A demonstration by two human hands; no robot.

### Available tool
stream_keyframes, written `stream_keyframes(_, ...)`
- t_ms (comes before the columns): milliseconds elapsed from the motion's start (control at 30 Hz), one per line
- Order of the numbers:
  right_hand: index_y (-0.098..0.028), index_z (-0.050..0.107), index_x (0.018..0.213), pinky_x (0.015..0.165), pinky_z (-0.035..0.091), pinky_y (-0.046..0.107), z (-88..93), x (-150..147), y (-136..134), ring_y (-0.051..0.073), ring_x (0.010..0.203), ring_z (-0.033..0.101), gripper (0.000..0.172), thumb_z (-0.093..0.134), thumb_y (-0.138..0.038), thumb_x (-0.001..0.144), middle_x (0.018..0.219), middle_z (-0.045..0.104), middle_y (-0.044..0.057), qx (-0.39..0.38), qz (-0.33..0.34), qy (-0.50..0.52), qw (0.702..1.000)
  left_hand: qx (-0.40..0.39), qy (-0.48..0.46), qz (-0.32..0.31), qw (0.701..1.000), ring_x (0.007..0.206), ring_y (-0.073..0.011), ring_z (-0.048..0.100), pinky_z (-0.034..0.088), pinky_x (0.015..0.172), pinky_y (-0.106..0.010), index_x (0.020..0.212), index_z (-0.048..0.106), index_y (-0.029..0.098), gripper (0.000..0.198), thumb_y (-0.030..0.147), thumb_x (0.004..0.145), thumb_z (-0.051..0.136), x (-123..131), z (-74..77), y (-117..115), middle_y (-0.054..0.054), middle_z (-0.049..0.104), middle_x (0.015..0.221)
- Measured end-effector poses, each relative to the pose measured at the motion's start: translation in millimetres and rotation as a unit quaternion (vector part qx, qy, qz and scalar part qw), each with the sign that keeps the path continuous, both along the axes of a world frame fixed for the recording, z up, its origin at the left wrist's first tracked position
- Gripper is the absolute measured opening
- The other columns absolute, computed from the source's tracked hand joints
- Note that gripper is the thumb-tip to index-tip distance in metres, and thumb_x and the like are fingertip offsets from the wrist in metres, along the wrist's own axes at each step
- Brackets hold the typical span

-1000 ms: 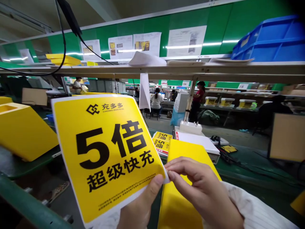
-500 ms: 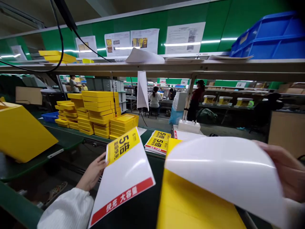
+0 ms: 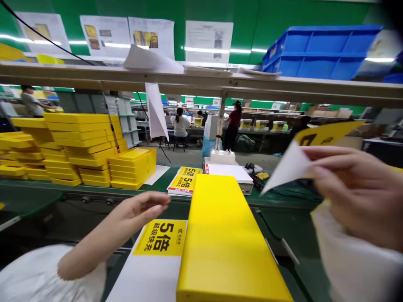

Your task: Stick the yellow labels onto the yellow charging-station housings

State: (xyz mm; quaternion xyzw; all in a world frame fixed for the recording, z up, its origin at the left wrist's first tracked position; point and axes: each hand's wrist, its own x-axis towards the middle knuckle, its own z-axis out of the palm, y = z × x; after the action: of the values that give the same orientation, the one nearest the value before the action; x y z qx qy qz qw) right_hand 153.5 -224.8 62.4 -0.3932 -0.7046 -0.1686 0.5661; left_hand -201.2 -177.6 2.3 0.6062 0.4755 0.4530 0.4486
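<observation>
On the bench (image 3: 283, 200) before me the box (image 3: 226, 235) lies lengthwise, the backing sheet (image 3: 154, 268) flat just left of it under my open, empty left hand (image 3: 141, 209). My right hand (image 3: 352, 188) pinches the sticker (image 3: 292, 165), raised well off the box. I judge it should be held taut, squared to the box top, fingers clear of the adhesive.

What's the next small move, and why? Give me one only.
Probably swing the sticker in the right hand over the panel and bring the left hand up to take its free corner. The sticker hangs to the right of the panel, clear of it; the panel's top face is bare; the left hand is open and empty above the sheet.
</observation>
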Motion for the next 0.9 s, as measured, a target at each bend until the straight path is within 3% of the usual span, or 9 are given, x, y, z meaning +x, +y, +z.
stream_keyframes(67, -0.018, 0.06, 0.079, 0.086, 0.049, 0.03, 6.9, -49, -8, 0.019, 0.094, 0.061, 0.011, 0.057, -0.007, 0.076, 0.103, 0.064, 0.009, 0.06, 0.027, -0.166, 0.984, 0.048, -0.097, -0.092, 0.99, 0.083, -0.0258, 0.062, 0.052, 0.068, -0.029, 0.093, 0.067, 0.014, 0.049, 0.044, 0.055, 0.076, 49, 41.4, -16, -0.014, 0.066, 0.095)
stream_keyframes(167, -0.012, 0.06, 0.087, 0.09, 0.048, 0.032, 0.2, -89, -8, 0.02, 0.098, 0.06, 0.011, 0.053, -0.007, 0.08, 0.098, 0.066, 0.012, 0.069, 0.105, -0.275, 0.953, 0.084, -0.221, -0.14, 0.961, 0.08, -0.0192, 0.062, 0.051, 0.068, -0.024, 0.088, 0.064, 0.014, 0.028, 0.03, 0.066, 0.071, 101, 58.7, -21, -0.007, 0.067, 0.086)
stream_keyframes(233, -0.013, 0.06, 0.096, 0.095, 0.045, 0.036, -13.3, -88, -4, 0.021, 0.104, 0.057, 0.015, 0.052, -0.012, 0.084, 0.103, 0.064, 0.011, 0.039, 0.119, -0.22, 0.967, 0.087, -0.268, -0.138, 0.95, 0.083, -0.0169, 0.062, 0.049, 0.071, -0.021, 0.086, 0.064, 0.015, 0.017, 0.023, 0.071, 0.067, 111, 49.6, -14, -0.005, 0.068, 0.085)
stream_keyframes(300, -0.017, 0.059, 0.099, 0.096, 0.043, 0.039, -28.6, -72, 2, 0.021, 0.107, 0.054, 0.016, 0.055, -0.018, 0.083, 0.109, 0.061, 0.01, 0.004, 0.073, -0.064, 0.995, 0.066, -0.276, -0.124, 0.951, 0.086, -0.0178, 0.063, 0.05, 0.073, -0.022, 0.087, 0.066, 0.016, 0.015, 0.023, 0.074, 0.065, 108, 36.7, -5, -0.005, 0.07, 0.089)
stream_keyframes(367, -0.02, 0.06, 0.097, 0.09, 0.046, 0.04, -41.0, -53, 8, 0.022, 0.102, 0.055, 0.017, 0.061, -0.025, 0.08, 0.105, 0.06, 0.009, -0.064, 0.036, 0.105, 0.992, 0.035, -0.277, -0.106, 0.954, 0.087, -0.0195, 0.063, 0.05, 0.075, -0.025, 0.086, 0.067, 0.018, 0.014, 0.024, 0.073, 0.067, 101, 27.0, 2, -0.004, 0.071, 0.091)
stream_keyframes(500, -0.023, 0.062, 0.091, 0.077, 0.052, 0.03, -52.3, -38, 16, 0.017, 0.087, 0.061, 0.017, 0.067, -0.031, 0.076, 0.09, 0.065, 0.002, -0.292, 0.207, 0.304, 0.883, 0.008, -0.249, -0.131, 0.96, 0.089, -0.0209, 0.063, 0.05, 0.076, -0.027, 0.088, 0.068, 0.016, 0.017, 0.024, 0.073, 0.067, 97, 22.2, 4, -0.006, 0.071, 0.093)
stream_keyframes(600, -0.024, 0.065, 0.079, 0.072, 0.051, 0.021, -56.1, -41, 20, 0.012, 0.08, 0.062, 0.009, 0.071, -0.026, 0.073, 0.082, 0.068, -0.002, -0.344, 0.287, 0.389, 0.805, 0.003, -0.192, -0.169, 0.967, 0.093, -0.0211, 0.062, 0.049, 0.078, -0.027, 0.099, 0.065, 0.016, 0.026, 0.026, 0.075, 0.065, 98, 21.3, 7, -0.008, 0.069, 0.098)
stream_keyframes(733, -0.023, 0.067, 0.075, 0.069, 0.051, 0.022, -66.0, -42, 27, 0.013, 0.077, 0.062, 0.015, 0.077, -0.024, 0.064, 0.081, 0.067, -0.002, -0.328, 0.272, 0.444, 0.788, -0.007, -0.198, -0.106, 0.974, 0.085, -0.0142, 0.061, 0.045, 0.075, -0.023, 0.102, 0.056, 0.023, 0.041, 0.023, 0.065, 0.074, 95, 12.7, 18, -0.001, 0.064, 0.103)
stream_keyframes(900, -0.022, 0.067, 0.075, 0.069, 0.049, 0.026, -80.7, -40, 27, 0.013, 0.072, 0.058, 0.028, 0.083, -0.028, 0.053, 0.077, 0.062, -0.001, -0.371, 0.207, 0.477, 0.769, -0.056, -0.214, -0.037, 0.975, 0.068, -0.0092, 0.054, 0.039, 0.067, -0.022, 0.071, 0.052, 0.017, 0.032, 0.028, 0.057, 0.079, 88, -4.9, 28, 0.004, 0.059, 0.07)
